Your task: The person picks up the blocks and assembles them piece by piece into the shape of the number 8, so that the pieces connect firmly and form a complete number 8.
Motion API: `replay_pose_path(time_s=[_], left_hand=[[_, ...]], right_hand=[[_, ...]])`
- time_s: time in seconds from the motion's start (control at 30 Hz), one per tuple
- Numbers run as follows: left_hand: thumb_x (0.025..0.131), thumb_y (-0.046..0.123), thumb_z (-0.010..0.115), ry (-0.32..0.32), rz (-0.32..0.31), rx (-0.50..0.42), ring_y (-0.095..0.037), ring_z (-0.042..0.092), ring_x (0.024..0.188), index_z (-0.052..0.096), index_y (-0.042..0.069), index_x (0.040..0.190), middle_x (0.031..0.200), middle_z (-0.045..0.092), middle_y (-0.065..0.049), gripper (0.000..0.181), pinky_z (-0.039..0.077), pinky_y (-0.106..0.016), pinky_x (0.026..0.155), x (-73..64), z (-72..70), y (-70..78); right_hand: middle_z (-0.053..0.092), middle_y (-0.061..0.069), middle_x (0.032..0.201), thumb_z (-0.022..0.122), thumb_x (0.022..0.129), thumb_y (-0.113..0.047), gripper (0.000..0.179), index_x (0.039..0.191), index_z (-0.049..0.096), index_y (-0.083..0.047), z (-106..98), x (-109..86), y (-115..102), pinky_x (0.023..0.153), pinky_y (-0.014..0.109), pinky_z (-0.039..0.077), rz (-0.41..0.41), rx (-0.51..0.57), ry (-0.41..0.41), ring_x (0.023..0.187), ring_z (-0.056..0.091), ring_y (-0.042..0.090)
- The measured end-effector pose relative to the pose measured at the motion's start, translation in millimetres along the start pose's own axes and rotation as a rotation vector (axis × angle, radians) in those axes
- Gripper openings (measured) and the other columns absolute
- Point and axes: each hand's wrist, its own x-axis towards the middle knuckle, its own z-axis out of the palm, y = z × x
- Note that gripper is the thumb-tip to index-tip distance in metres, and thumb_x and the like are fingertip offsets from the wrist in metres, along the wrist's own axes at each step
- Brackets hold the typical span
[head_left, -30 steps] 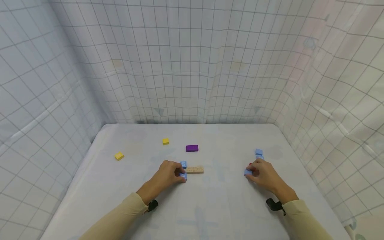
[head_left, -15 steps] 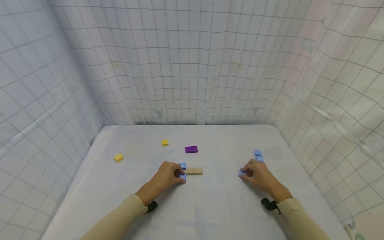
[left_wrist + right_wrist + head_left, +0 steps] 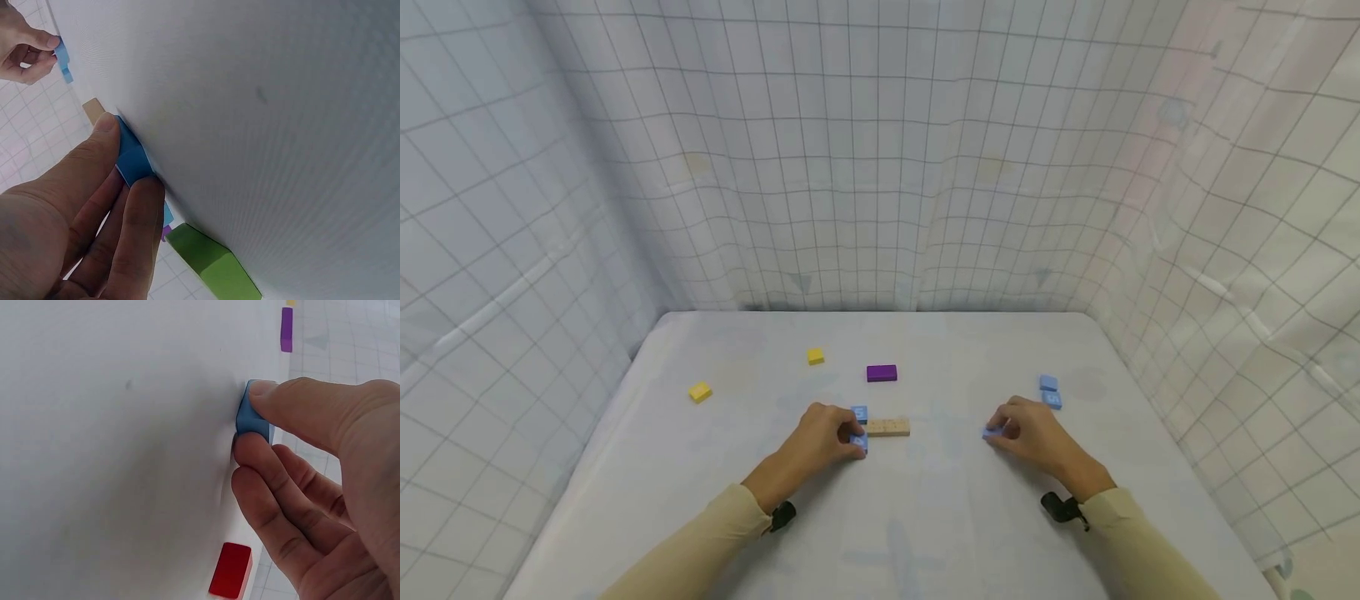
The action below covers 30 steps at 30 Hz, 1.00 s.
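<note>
My left hand pinches a small blue block between thumb and fingertips, low at the table. Just behind it lies a second blue block with a white digit, and a light wooden block extends to the right of the pair. A green block shows beside the left fingers in the left wrist view; the left hand hides it in the head view. My right hand pinches another blue block, close over the table. In the right wrist view a red block lies near its fingers.
Two blue blocks lie beyond the right hand. A purple block sits behind the wooden one, with yellow blocks toward the left. Grid-patterned curtains hang at the back and sides of the white table.
My right hand has slid left with its blue block, away from the two blue blocks at the right. The left hand stays in place, pinching its block.
</note>
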Motion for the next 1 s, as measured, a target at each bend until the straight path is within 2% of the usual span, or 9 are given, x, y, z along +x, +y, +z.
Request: replay_pose_path(time_s=[0.07,0.17,0.2,0.3,0.37,0.4,0.63,0.83,1.0], left_hand=[[0.087,0.017,0.105,0.004,0.009,0.004,-0.006,0.06,0.078,0.088,0.006,0.102,0.087,0.079,0.002,0.026,0.055,-0.022,0.071,0.5,-0.1,0.2],[0.088,0.018,0.105,-0.006,-0.02,0.005,-0.007,0.06,0.08,0.088,0.006,0.103,0.088,0.079,0.001,0.025,0.055,-0.022,0.073,1.2,0.2,0.8],[0.087,0.013,0.104,-0.016,-0.061,0.005,-0.008,0.06,0.079,0.088,0.005,0.102,0.087,0.079,0.0,0.024,0.055,-0.023,0.072,-1.2,-3.9,11.3],[0.087,0.013,0.104,-0.021,-0.084,0.006,-0.009,0.06,0.08,0.088,0.006,0.102,0.088,0.079,0.0,0.024,0.053,-0.022,0.072,-1.3,-2.8,11.2],[0.086,0.013,0.105,-0.015,-0.075,0.009,-0.009,0.06,0.079,0.088,0.005,0.102,0.087,0.079,0.0,0.024,0.054,-0.022,0.072,-1.4,-3.1,11.8],[0.087,0.019,0.105,-0.003,-0.036,0.008,-0.008,0.06,0.08,0.088,0.007,0.103,0.089,0.079,0.002,0.026,0.054,-0.022,0.072,-0.2,1.6,0.8],[0.087,0.014,0.105,-0.012,-0.022,-0.008,-0.009,0.062,0.078,0.088,0.005,0.102,0.088,0.079,0.001,0.025,0.057,-0.024,0.071,2.3,3.7,-2.9],[0.087,0.019,0.106,0.014,0.046,0.032,-0.01,0.063,0.078,0.088,0.007,0.103,0.089,0.081,0.0,0.027,0.056,-0.024,0.069,12.1,23.7,-36.1],[0.086,0.018,0.106,0.013,0.058,0.023,-0.01,0.064,0.077,0.089,0.006,0.102,0.088,0.082,0.0,0.026,0.056,-0.025,0.07,9.5,18.9,-28.0]], right_hand=[[0.076,-0.003,0.095,0.099,0.092,-0.006,0.017,0.095,0.085,-0.015,2,3.3,-2,0.073,0.023,0.063,-0.029,-0.004,0.015,0.081,0.069,0.002],[0.077,-0.002,0.095,0.099,0.092,-0.004,0.018,0.092,0.084,-0.015,5,7.3,-3,0.073,0.023,0.063,-0.057,0.009,0.021,0.08,0.071,0.004],[0.077,-0.002,0.095,0.099,0.092,-0.004,0.018,0.091,0.084,-0.015,6,8.5,-4,0.073,0.023,0.063,-0.057,0.013,0.017,0.08,0.071,0.004],[0.077,-0.001,0.098,0.098,0.094,-0.005,0.017,0.092,0.085,-0.016,8,12.1,-6,0.075,0.023,0.064,-0.055,0.02,-0.007,0.082,0.073,0.005],[0.077,0.0,0.099,0.097,0.095,-0.006,0.015,0.093,0.086,-0.015,8,14.4,-7,0.076,0.023,0.064,-0.056,0.022,-0.023,0.083,0.075,0.007],[0.077,0.0,0.1,0.097,0.095,-0.006,0.014,0.093,0.086,-0.015,9,15.6,-8,0.076,0.023,0.065,-0.061,0.024,-0.027,0.084,0.076,0.008],[0.077,0.002,0.098,0.098,0.092,-0.002,0.015,0.091,0.087,-0.013,14,23.1,-12,0.073,0.021,0.062,-0.099,0.022,-0.016,0.081,0.071,0.003],[0.076,0.002,0.099,0.1,0.091,-0.004,0.014,0.092,0.088,-0.012,20,29.9,-16,0.074,0.021,0.062,-0.089,0.052,-0.007,0.082,0.067,0.001],[0.077,0.001,0.101,0.1,0.092,-0.007,0.014,0.092,0.088,-0.015,23,33.4,-16,0.077,0.021,0.062,-0.046,0.061,-0.03,0.084,0.068,0.001]])
